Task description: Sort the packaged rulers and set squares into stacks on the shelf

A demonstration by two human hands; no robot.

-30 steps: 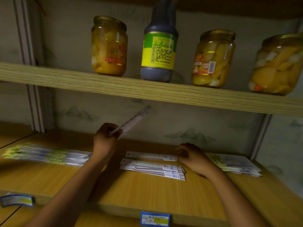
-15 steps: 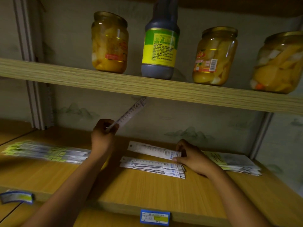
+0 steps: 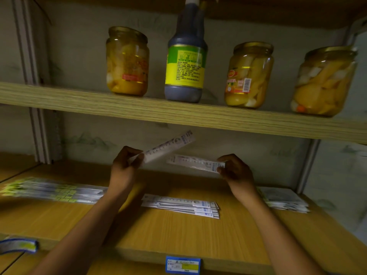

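Clear-wrapped rulers, one pinched at its end in each grip, left hand (image 3: 124, 165) and right hand (image 3: 235, 171), hang above the middle stack (image 3: 180, 205) on the shelf (image 3: 178, 235); I judge for comparing.

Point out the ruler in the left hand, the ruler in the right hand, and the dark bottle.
left-hand ruler (image 3: 168, 146), head view, mid-length
right-hand ruler (image 3: 195, 162), head view, middle
dark bottle (image 3: 185, 65), head view, label

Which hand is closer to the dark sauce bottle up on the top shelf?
The left. The left hand is below the dark sauce bottle and a little to its left, holding a ruler; the right hand is lower and off to its right, holding another.
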